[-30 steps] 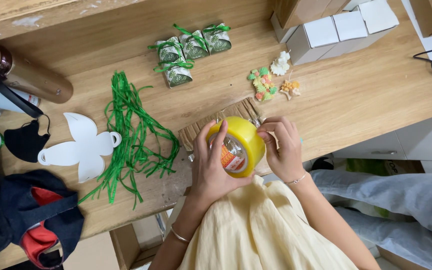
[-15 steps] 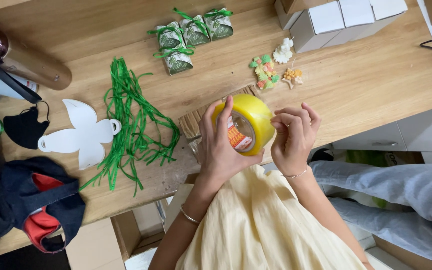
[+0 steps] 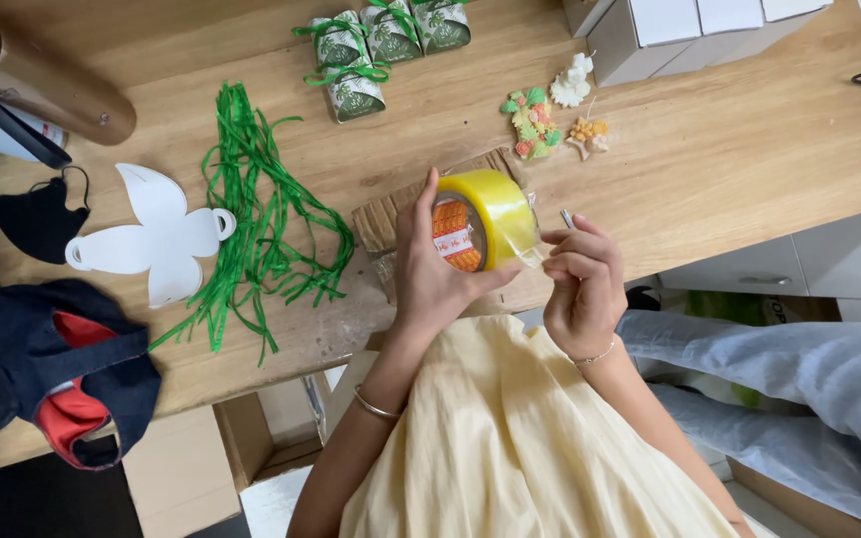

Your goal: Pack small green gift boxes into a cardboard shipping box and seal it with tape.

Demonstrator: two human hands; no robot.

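while left hand [image 3: 430, 284] grips yellow tape roll [image 3: 480, 219], right hand [image 3: 582, 284] at 3 o'clock pinches tape end [image 3: 532, 255]; green ribbon strips [image 3: 251, 224] at 9 o'clock.

Left hand [image 3: 430, 284] grips yellow tape roll [image 3: 480, 219]; right hand [image 3: 582, 284] pinches tape end

One head-worn camera looks steeply down from above, close over the tape roll [image 3: 480, 231] at frame centre; the wooden counter [image 3: 749, 149] stretches beyond it, the wearer's lap below.
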